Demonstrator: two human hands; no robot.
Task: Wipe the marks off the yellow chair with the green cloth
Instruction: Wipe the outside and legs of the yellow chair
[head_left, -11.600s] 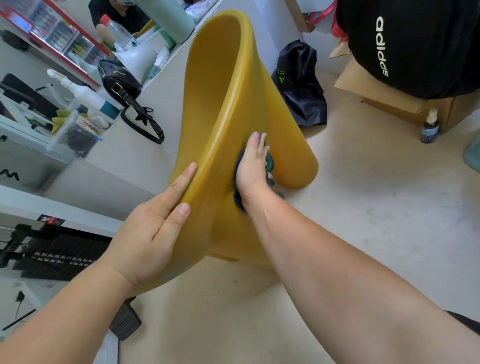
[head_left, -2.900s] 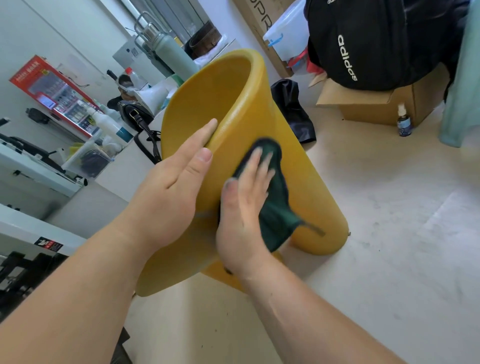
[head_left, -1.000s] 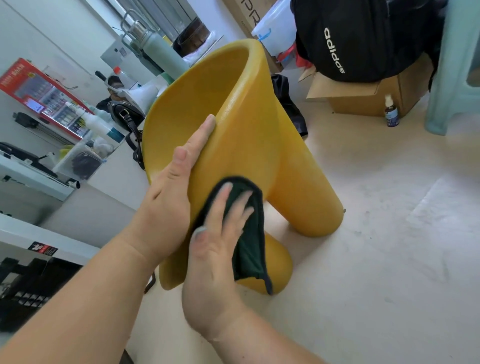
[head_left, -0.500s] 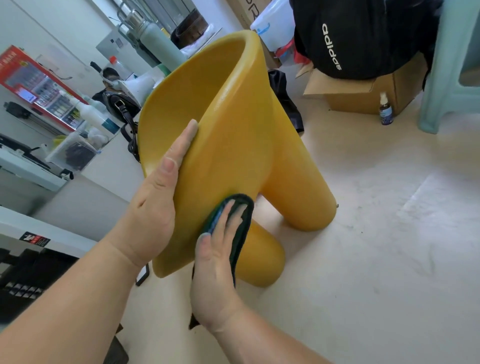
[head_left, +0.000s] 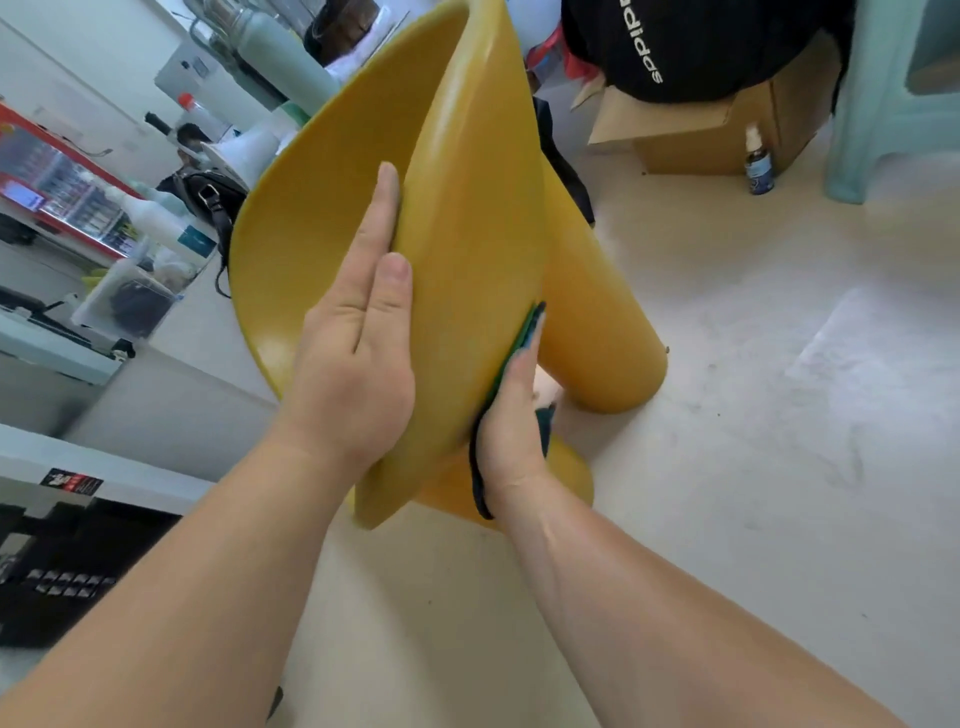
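The yellow chair (head_left: 478, 223) is tipped on the floor, its round legs pointing right and its curved seat shell facing left. My left hand (head_left: 358, 358) grips the shell's near edge, thumb on the outer side. My right hand (head_left: 511, 415) presses the green cloth (head_left: 527, 332) flat against the underside of the shell, beside the legs. Most of the cloth is hidden under my palm; only its dark edges show.
A black backpack (head_left: 691, 41) rests on a cardboard box (head_left: 711, 130) at the back right, with a small spray bottle (head_left: 758, 163) on the floor beside it. A pale green stool (head_left: 878, 104) stands far right. White desks with bottles and a black bag (head_left: 213, 197) line the left.
The chair has rolled so its shell edge faces me. My right hand has slid with the cloth around to the underside between the legs; my left hand still holds the edge.
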